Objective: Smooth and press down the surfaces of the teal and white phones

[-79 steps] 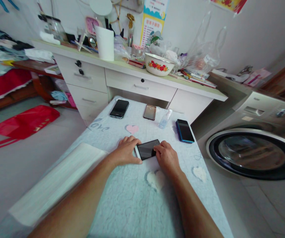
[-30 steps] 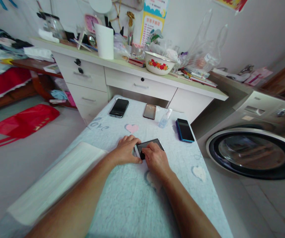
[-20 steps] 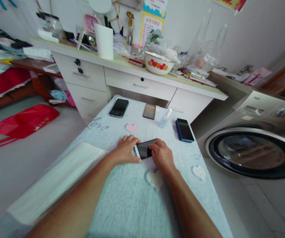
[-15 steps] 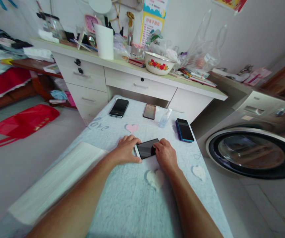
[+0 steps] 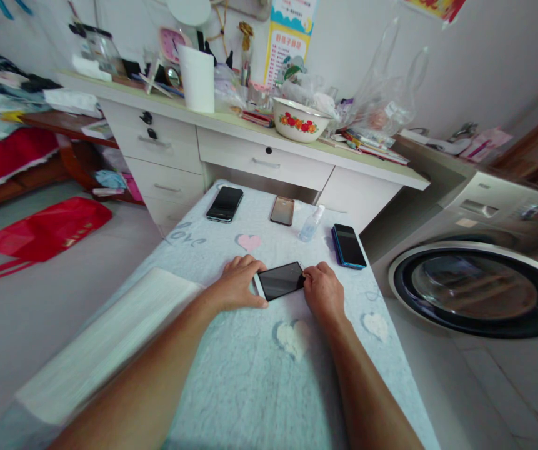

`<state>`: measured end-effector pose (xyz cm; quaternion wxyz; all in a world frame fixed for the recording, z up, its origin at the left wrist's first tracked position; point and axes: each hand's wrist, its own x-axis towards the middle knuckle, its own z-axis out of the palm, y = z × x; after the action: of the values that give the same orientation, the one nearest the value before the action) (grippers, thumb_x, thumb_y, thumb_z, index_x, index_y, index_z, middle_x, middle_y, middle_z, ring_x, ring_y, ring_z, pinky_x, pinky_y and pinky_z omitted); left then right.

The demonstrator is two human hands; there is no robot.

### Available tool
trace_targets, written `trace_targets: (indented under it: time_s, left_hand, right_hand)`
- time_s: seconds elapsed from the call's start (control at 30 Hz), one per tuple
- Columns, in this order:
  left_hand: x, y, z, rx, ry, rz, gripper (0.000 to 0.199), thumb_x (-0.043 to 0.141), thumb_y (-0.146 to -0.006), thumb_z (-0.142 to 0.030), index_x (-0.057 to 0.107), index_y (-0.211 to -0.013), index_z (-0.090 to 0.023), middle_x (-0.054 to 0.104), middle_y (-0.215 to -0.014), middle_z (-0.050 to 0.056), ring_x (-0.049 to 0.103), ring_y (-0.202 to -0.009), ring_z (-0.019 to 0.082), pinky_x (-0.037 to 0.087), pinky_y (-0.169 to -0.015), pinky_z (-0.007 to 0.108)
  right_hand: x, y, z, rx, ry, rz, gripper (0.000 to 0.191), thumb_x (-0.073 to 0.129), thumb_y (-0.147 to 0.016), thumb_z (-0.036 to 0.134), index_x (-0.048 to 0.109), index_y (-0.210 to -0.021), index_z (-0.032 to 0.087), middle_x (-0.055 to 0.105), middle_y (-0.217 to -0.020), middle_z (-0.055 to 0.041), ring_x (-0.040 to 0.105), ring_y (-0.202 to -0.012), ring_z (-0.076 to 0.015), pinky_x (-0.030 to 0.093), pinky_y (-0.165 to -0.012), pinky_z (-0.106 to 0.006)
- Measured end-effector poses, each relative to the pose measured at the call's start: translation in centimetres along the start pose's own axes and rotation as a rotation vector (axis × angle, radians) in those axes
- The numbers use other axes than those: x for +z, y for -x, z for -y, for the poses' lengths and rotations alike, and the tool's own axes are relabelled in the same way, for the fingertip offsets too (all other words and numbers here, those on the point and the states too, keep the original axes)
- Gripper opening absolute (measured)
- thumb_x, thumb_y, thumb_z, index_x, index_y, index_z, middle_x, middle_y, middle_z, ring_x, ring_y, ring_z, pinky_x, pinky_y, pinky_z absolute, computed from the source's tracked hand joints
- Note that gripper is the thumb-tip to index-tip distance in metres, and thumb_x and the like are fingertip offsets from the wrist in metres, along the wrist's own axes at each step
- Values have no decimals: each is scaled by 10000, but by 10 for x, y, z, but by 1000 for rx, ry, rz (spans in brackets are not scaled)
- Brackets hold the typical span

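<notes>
A white-framed smartphone (image 5: 282, 280) with a dark screen lies flat on the cloth-covered table. My left hand (image 5: 238, 284) grips its left end, thumb at the near corner and fingers at the far one. At the phone's right end, my right hand (image 5: 323, 292) is closed, its fingertips pinched together at the edge of the screen. Whatever those fingers hold, if anything, is hidden. Beyond the phone stand a clear spray bottle (image 5: 312, 224) and, lying flat, a translucent brownish phone case (image 5: 282, 211).
A dark phone (image 5: 225, 204) lies at the table's far left, and a blue-edged phone (image 5: 348, 246) at the right. Behind is a white desk (image 5: 259, 150) bearing a flowered bowl (image 5: 302, 122) and a paper roll (image 5: 197, 79). A washing machine (image 5: 479, 206) stands to the right.
My right hand has slid right across the screen to the phone's right end, uncovering more of the screen. My left hand and the phone have stayed in place.
</notes>
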<state>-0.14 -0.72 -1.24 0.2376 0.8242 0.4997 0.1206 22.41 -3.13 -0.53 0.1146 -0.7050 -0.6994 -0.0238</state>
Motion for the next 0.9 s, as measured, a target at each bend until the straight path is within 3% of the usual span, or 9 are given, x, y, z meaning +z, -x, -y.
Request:
trace_targets:
  time_s: [0.27,0.9]
  left_hand:
    - [0,0,0,0,-4,2,683,754,-550,-488,511,-1153,-278,494,-1177,37,433,-1126,274,349,-937,373]
    - [0,0,-1,-5,-13,6,678,754,-549,-494,518,-1147,-280,499,-1181,41,439,-1128,276,353,-935,369]
  right_hand:
    - [-1,2,1,68,38,1,186,480,-869,185,663,-868,220,573,-897,-40,534,-837,-161,303,-607,-257]
    - [6,-6,7,8,25,-22,230,440,-919,195,667,-884,210,578,-908,-43,528,-884,-157,346,-688,-243]
